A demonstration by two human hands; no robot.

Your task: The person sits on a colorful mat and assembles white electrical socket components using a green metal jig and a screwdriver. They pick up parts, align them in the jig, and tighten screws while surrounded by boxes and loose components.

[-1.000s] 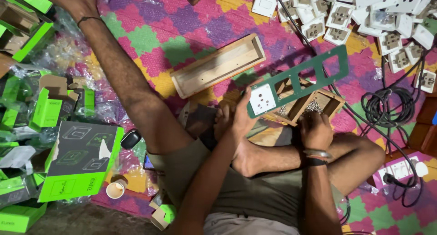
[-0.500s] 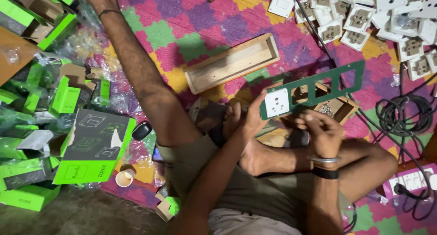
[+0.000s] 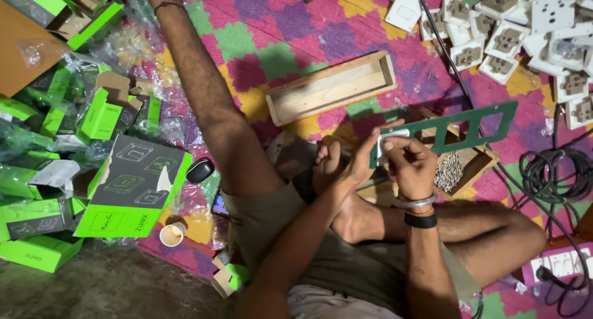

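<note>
Since a moment ago my right hand has come up over the white socket module in the green frame plate, so its face is now mostly hidden. My left hand holds the plate's near end from beneath, thumb up against it, while my right grip is pinched on the module's edge (fingers curled tight), all held above my crossed legs. Just behind the plate sits the small wooden box of screws, and farther off on the bright mat lies the long wooden tray.
</note>
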